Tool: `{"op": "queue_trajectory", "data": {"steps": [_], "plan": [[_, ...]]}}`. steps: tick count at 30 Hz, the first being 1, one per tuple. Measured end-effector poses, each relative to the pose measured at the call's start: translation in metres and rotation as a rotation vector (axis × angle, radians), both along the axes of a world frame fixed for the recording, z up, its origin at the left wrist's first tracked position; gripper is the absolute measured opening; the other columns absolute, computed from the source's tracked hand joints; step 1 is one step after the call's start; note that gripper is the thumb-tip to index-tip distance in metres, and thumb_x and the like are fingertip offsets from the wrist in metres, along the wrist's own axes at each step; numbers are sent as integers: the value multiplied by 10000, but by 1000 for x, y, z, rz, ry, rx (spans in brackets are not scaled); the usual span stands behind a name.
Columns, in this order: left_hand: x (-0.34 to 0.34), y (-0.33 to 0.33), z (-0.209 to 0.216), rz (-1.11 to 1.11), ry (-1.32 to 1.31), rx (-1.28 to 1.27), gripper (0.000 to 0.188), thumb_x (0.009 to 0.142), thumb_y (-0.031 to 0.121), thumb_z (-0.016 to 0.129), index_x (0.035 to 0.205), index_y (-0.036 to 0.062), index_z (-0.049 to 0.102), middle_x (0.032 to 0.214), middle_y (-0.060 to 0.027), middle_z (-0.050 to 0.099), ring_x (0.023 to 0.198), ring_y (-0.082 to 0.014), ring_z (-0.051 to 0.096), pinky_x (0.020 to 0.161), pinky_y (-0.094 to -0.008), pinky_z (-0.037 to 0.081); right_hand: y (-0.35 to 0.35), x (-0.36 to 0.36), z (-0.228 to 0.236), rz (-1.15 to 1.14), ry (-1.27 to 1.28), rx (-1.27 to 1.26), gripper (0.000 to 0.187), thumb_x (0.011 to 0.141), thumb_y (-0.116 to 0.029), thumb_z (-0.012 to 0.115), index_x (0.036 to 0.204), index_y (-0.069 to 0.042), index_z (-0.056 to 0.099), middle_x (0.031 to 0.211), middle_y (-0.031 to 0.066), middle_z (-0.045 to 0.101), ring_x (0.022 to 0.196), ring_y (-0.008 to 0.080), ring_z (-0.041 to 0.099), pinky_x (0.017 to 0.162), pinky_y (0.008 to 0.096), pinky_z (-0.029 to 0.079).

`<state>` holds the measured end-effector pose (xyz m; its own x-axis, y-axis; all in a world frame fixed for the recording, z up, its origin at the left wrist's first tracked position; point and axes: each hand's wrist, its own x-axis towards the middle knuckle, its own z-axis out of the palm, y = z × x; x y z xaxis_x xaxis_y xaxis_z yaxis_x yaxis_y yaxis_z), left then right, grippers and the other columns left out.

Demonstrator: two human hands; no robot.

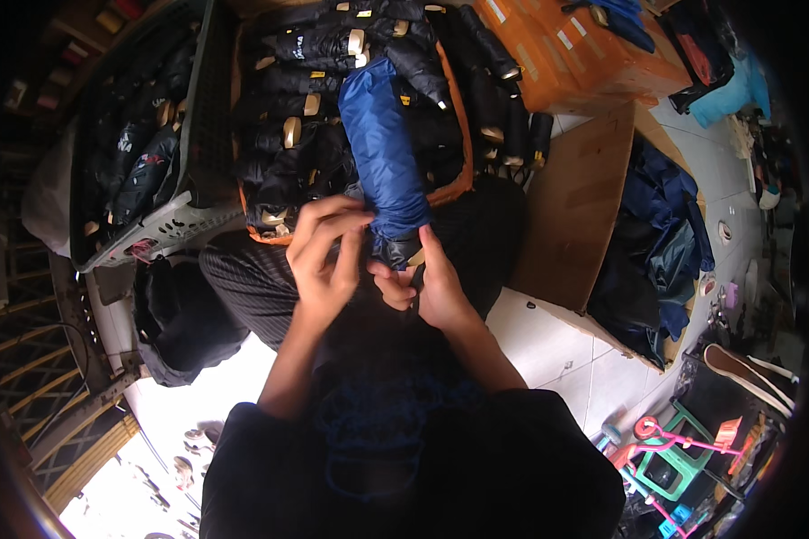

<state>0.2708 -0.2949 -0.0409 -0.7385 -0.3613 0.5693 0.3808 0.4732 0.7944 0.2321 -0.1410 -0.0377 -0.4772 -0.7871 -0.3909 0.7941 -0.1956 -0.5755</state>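
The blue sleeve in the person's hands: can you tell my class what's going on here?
The right hand grips the gathered lower end of a blue fabric sleeve, where something dark shows; the left hand has its fingertips at the gathers. Beyond, an orange-edged box holds black bundles, apparently folded umbrellas. A plastic crate on the left holds more; an open cardboard box on the right holds dark blue fabric.

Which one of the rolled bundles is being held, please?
The blue bundle, its lower end in the right hand; the black bundles lie packed in the orange-rimmed box.
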Motion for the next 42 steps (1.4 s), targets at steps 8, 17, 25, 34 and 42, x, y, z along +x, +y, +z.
{"op": "queue_trajectory", "data": {"steps": [8,17,25,34,42], "plan": [[1,-13,19,-113,-190,160,144,782,-63,731,917,-21,703,916,-109,663,820,-199,665,690,-279,530,2,-7,-6,123,-17,-106,711,962,-666,161,803,-45,470,583,-34,343,426,64,248,422,236,194],[10,-6,6,-87,-120,1,122,791,-74,710,900,-21,700,904,-104,662,838,-212,649,723,-299,515,8,-7,-22,136,-203,-173,712,959,-654,178,927,-23,505,684,14,424,414,68,262,381,227,206],[8,-10,4,-251,-164,477,63,878,-73,644,941,-76,652,1005,-125,600,808,-151,646,743,-277,556,13,-8,-34,213,-457,-429,772,937,-684,214,1142,-13,538,757,68,451,391,69,267,339,220,185],[12,-1,5,-211,-115,192,79,861,-62,664,929,-41,629,1052,-109,531,894,-157,588,780,-278,525,13,-3,-38,238,-581,-609,761,930,-696,258,1129,-9,517,766,85,459,379,69,265,321,219,162],[17,5,16,-118,-112,245,237,767,-34,732,978,-58,627,949,-146,645,727,-188,666,686,-269,542,10,-1,-44,265,-534,-710,728,937,-673,291,1118,-1,507,790,103,492,380,73,280,318,220,160]]}}
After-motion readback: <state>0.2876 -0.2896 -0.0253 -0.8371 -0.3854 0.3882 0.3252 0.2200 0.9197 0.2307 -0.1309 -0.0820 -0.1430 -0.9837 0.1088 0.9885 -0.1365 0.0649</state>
